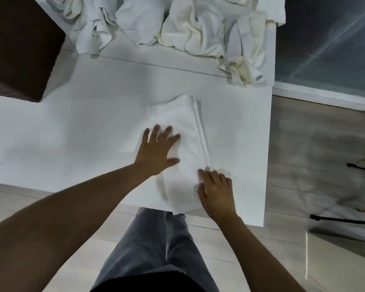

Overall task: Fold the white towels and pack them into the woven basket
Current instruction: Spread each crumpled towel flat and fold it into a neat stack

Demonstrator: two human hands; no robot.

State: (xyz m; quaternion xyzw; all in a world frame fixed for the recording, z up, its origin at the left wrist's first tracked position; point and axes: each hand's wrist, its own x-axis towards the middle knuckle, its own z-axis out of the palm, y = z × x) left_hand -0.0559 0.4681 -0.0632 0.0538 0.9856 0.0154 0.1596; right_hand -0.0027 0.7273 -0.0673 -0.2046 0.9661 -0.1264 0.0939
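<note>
A white towel point(177, 114) lies folded lengthwise on the white table point(72, 127), its near end hanging slightly over the front edge. My left hand point(158, 150) rests flat on the towel's middle with fingers spread. My right hand point(216, 190) lies on the towel's near right corner, fingers curled on the cloth; whether it pinches the edge I cannot tell. A pile of crumpled white and cream towels point(190, 28) sits at the table's far side. The dark brown woven basket point(19, 49) stands at the far left.
The table's right edge runs close to the towel, with wooden floor point(314, 144) beyond it. Black tripod legs point(346, 220) stand on the floor at the right. My legs in grey jeans point(156, 249) are against the table's front edge.
</note>
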